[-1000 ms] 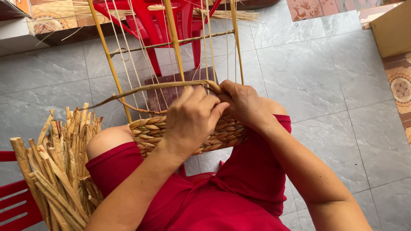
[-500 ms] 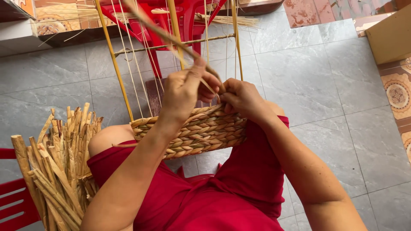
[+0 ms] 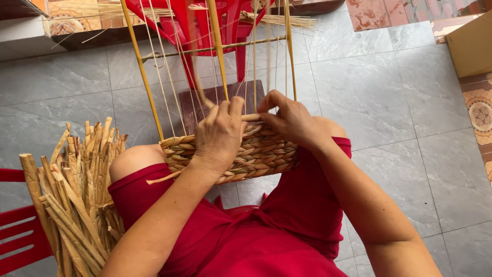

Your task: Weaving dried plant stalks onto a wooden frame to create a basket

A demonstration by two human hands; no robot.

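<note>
A half-woven straw basket [image 3: 256, 154] rests on my lap between my knees, built on a yellow wire frame [image 3: 143, 77] with thin upright strings. My left hand [image 3: 220, 136] lies on the top rim of the weave and pinches a pale straw strand [image 3: 250, 117]. My right hand [image 3: 289, 120] holds the same strand from the right, fingers among the strings. The strand's long free end rises blurred toward the top of the view.
A bundle of dried straw stalks [image 3: 72, 190] stands at my left knee beside a red chair [image 3: 20, 236]. A red plastic stool [image 3: 200, 20] and a dark wooden block [image 3: 189, 105] sit ahead on the grey tiled floor. A cardboard box [image 3: 469, 46] is at the right edge.
My left hand came down from its raised position onto the basket rim, pulling the strand in against the weave. My right hand stayed at the rim.
</note>
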